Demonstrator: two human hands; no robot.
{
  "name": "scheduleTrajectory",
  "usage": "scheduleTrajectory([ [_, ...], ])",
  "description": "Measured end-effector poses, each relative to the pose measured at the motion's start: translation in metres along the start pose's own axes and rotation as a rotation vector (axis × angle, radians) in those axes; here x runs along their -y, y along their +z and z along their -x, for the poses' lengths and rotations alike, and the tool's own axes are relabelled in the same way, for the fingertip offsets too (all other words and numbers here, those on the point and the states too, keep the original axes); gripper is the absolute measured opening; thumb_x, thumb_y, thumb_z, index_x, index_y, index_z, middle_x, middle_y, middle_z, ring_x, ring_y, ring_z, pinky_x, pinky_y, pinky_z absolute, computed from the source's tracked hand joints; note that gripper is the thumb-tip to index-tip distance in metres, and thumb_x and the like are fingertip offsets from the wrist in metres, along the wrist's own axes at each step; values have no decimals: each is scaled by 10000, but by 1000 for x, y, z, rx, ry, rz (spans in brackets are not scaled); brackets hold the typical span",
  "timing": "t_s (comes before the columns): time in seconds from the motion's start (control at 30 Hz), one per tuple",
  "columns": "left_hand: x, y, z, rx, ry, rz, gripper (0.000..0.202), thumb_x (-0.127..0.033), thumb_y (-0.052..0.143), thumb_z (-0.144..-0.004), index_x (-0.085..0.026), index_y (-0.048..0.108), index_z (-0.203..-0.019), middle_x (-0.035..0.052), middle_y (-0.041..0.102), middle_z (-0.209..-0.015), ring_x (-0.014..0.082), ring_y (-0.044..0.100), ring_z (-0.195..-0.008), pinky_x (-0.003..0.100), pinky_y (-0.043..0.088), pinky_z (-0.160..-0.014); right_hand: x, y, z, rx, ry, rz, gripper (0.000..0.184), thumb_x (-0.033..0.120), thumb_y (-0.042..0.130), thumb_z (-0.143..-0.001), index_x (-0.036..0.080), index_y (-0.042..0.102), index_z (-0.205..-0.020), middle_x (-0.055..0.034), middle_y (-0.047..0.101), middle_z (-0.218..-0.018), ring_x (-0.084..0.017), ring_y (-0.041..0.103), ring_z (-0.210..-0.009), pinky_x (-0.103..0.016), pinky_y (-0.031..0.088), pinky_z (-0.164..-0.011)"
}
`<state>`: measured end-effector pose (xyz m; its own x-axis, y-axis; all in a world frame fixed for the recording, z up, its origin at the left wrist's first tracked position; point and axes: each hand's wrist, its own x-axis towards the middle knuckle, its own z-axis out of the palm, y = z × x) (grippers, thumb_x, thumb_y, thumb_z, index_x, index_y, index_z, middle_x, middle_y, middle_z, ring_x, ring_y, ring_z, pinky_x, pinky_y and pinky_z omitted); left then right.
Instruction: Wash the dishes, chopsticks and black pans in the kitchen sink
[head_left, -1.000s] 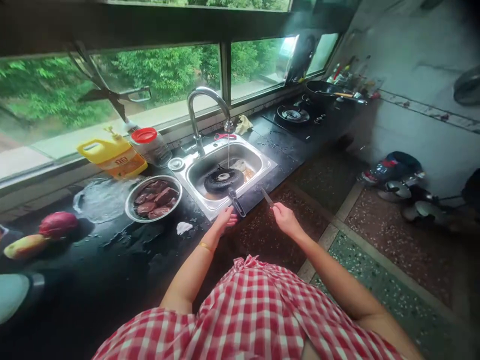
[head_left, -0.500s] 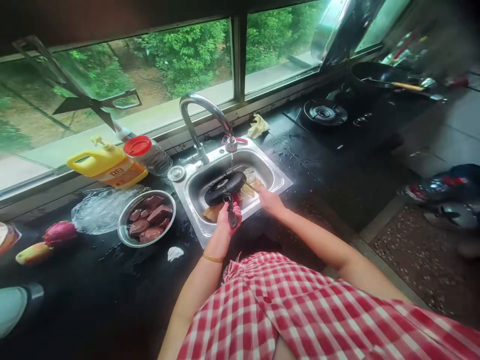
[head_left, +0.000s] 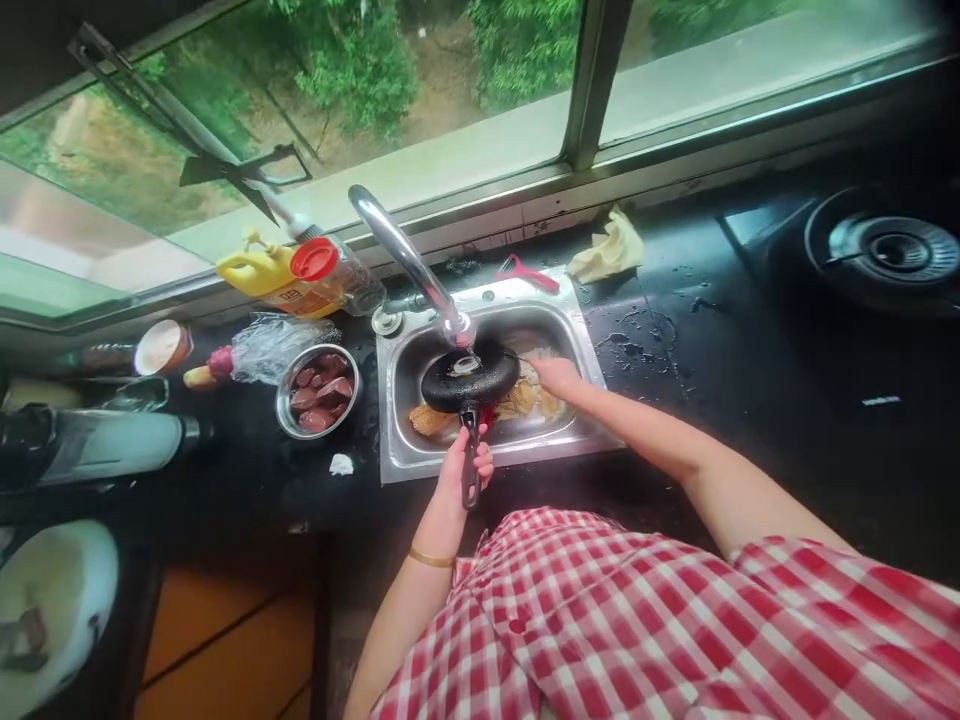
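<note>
A black desk (head_left: 757,380) runs in front of and to both sides of the hands, below a window (head_left: 420,90). The metal sink (head_left: 589,345) is set into it just ahead of the hands. A round burner (head_left: 900,250) sits well off to the right of the right hand. The black pan (head_left: 465,385) lies between the two hands, in or just over the sink's basin; the left hand (head_left: 452,475) is wrapped around its handle. The curved faucet (head_left: 405,250) rises beyond both hands, its mouth over the pan. Past the left hand, to the left, stand a yellow jug (head_left: 266,275), a tilted jar (head_left: 352,275) with a red lid and, nearer, a bowl (head_left: 282,405) of dark red chunks (head_left: 319,395). A pale cloth (head_left: 607,245) lies beyond the right hand, beside a red peeler (head_left: 532,278). The right hand (head_left: 556,378) is closed on a knife (head_left: 517,357), mostly hidden, its thin blade at the pan's edge. Left of the left hand lies a white scrap (head_left: 341,464).
</note>
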<state>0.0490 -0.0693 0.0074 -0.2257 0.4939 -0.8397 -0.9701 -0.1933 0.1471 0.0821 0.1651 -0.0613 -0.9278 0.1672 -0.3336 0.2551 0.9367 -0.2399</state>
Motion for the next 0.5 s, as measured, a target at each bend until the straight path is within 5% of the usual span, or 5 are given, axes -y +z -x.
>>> scheduleTrajectory([
  [0.13, 5, -4, -1, -65, 36, -1, 378, -395, 270, -994, -155, 562, -987, -54, 370, -519, 48, 333, -350, 143, 242, -332, 5, 8, -7, 59, -215, -38, 340, 183, 324, -927, 182, 541, -1189, -126, 661, -1043, -226, 613, -918, -286, 408, -718],
  [0.27, 11, -15, 6, -98, 58, 4, 345, -400, 299, -988, -168, 553, -1015, -55, 385, -536, 46, 327, -350, 145, 229, -329, 13, 11, -16, 138, -97, -35, 386, 148, 298, -916, 172, 525, -1227, -144, 667, -1051, -240, 623, -910, -305, 428, -722],
  [0.4, 19, -24, 11, -110, 95, 49, 293, -401, 375, -969, -176, 550, -1037, -65, 379, -548, 33, 313, -350, 138, 220, -328, 21, 14, -20, 178, -206, -75, 395, 172, 286, -929, 179, 518, -1249, -144, 673, -1045, -249, 623, -916, -321, 441, -737],
  [0.5, 24, -29, 12, -119, 99, 45, 278, -406, 408, -956, -181, 547, -1040, -67, 382, -554, 33, 317, -350, 142, 226, -326, 25, 16, -23, 198, -133, -60, 414, 148, 285, -919, 167, 504, -1270, -158, 675, -1045, -254, 630, -911, -322, 448, -726],
])
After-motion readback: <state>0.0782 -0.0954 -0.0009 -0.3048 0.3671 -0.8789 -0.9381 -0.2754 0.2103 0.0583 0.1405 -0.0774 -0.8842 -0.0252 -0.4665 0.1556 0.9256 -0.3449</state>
